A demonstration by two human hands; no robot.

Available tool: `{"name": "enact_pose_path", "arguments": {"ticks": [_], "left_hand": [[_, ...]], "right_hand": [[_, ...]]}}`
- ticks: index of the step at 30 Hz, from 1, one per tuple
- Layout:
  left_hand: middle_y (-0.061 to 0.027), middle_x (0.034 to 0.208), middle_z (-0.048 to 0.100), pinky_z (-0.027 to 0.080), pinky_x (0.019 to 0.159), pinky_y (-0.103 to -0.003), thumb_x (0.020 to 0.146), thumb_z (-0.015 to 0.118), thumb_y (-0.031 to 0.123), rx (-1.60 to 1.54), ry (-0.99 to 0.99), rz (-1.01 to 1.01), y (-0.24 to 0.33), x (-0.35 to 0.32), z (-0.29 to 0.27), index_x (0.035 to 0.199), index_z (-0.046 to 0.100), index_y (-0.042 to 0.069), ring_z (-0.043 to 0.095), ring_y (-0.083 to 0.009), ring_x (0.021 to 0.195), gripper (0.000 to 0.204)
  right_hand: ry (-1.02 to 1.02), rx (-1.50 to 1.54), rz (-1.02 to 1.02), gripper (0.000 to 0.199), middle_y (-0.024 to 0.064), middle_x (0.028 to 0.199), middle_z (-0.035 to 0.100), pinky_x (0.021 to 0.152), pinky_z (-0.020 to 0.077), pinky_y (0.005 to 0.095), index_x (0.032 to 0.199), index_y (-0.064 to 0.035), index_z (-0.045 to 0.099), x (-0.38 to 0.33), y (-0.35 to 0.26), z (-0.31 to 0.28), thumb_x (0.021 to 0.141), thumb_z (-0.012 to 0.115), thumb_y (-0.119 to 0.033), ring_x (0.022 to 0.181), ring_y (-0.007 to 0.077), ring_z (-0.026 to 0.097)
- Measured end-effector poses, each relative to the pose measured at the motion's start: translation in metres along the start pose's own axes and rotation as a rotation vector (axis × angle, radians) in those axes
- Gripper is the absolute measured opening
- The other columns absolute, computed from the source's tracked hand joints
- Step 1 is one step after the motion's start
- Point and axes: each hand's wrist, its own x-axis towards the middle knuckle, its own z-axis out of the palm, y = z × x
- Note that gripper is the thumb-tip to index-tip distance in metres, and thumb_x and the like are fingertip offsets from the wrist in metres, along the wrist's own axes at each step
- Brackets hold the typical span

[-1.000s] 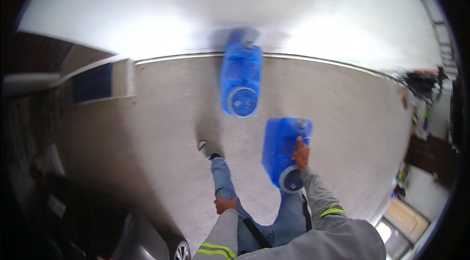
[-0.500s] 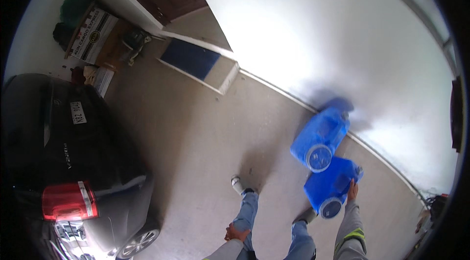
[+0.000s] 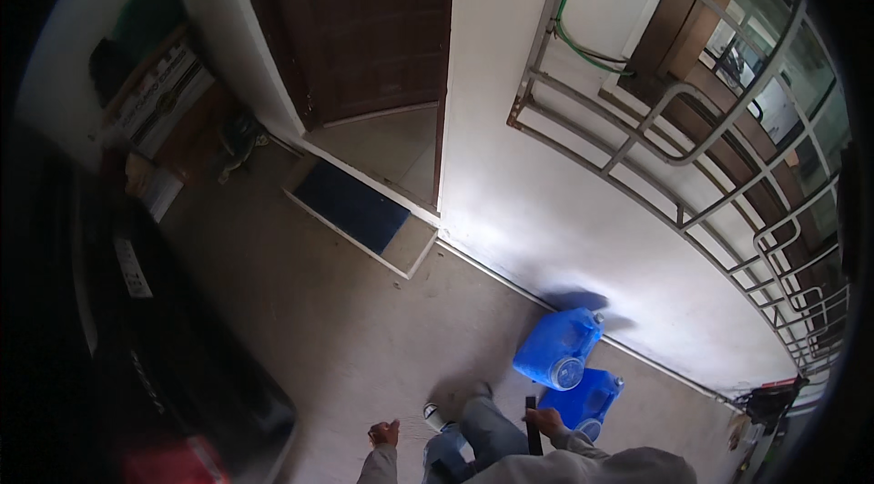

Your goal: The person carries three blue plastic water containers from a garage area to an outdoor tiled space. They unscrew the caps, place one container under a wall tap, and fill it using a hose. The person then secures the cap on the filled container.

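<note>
Two blue water jugs stand on the floor by the white wall, ahead and to my right. The farther jug is beside the wall, and the nearer jug is partly behind my sleeve. My right hand is in front of my body, just left of the nearer jug and apart from it. Its fingers are closed around a flat black strap. To the left of my legs, my left hand hangs over the floor with its fingers curled and nothing visible in them.
A dark car stands on the left. Ahead, a low step with a blue mat leads to a brown door. A metal window grille juts from the right wall. Boxes are stacked in the far left corner.
My right hand has let go of the nearer jug and moved left to the strap. My left hand has come off my thigh. The view has tilted up, showing the door and window grille.
</note>
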Motion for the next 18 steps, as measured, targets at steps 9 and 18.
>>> {"name": "enact_pose_path", "arguments": {"ticks": [9,18], "left_hand": [[-0.011,0.073,0.072,0.054,0.066,-0.039,0.077,0.072,0.028,-0.199,0.285,0.012,0.065,0.108,-0.097,0.073,0.073,0.005,0.068,-0.0261,0.065,0.023],[-0.0092,0.069,0.069,0.052,0.062,-0.037,0.083,0.066,0.031,-0.474,0.121,-0.391,0.102,0.232,-0.131,0.07,0.068,0.004,0.066,-0.0222,0.064,0.03]], "right_hand": [[-0.018,-0.048,-0.54,0.033,0.0183,0.102,0.068,0.082,0.0503,0.0455,0.102,-0.003,0.064,0.174,-0.295,0.009,0.094,0.057,-0.035,0.095,0.0345,0.065],[-0.642,1.073,-0.259,0.045,0.0132,0.132,0.06,0.085,0.0531,0.0399,0.138,-0.0115,0.05,0.303,-0.441,-0.006,0.099,0.052,-0.033,0.105,0.0275,0.065]]}}
